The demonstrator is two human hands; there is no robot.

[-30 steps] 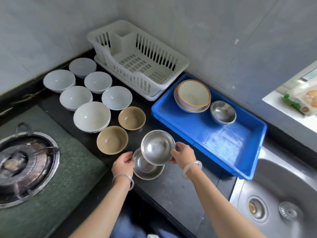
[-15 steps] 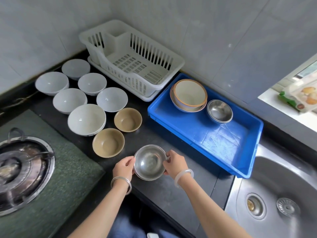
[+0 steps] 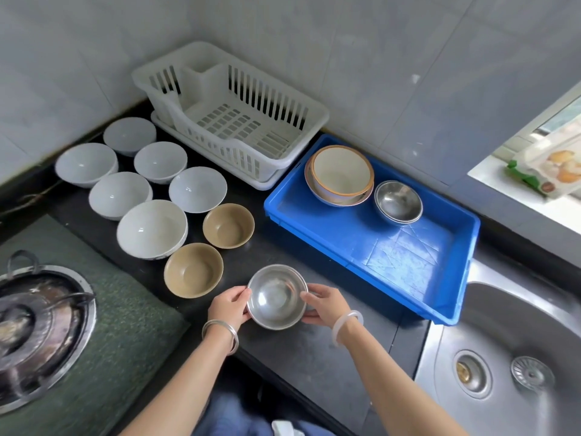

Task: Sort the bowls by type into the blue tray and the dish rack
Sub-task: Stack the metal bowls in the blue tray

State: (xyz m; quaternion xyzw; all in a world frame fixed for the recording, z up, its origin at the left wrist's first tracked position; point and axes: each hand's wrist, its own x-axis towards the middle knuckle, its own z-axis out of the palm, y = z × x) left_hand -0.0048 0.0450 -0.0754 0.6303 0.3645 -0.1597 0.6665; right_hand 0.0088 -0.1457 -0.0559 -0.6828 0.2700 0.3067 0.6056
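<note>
counter (image 3: 314,357): both hands (image 3: 231,305) on steel bowl (image 3: 276,297)

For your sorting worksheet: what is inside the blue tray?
The blue tray holds an orange-rimmed bowl nested in a wider dish, and stacked steel bowls beside it. How many are stacked is hidden.

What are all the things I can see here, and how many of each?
White bowls: six, white, on the black counter left of the rack.
Tan bowls: two, brown, beside the white ones.
Steel bowls: nested stack, silver, held between both hands.
Dish rack: one, white, against the wall.
Blue tray: one, holding orange-rimmed bowls and steel bowls.
Stove burner: one, left.
Sink: one, steel, right.
Food packet: one, on the sill.
Left hand: one, silver bangles.
Right hand: one, pale bangle.
</note>
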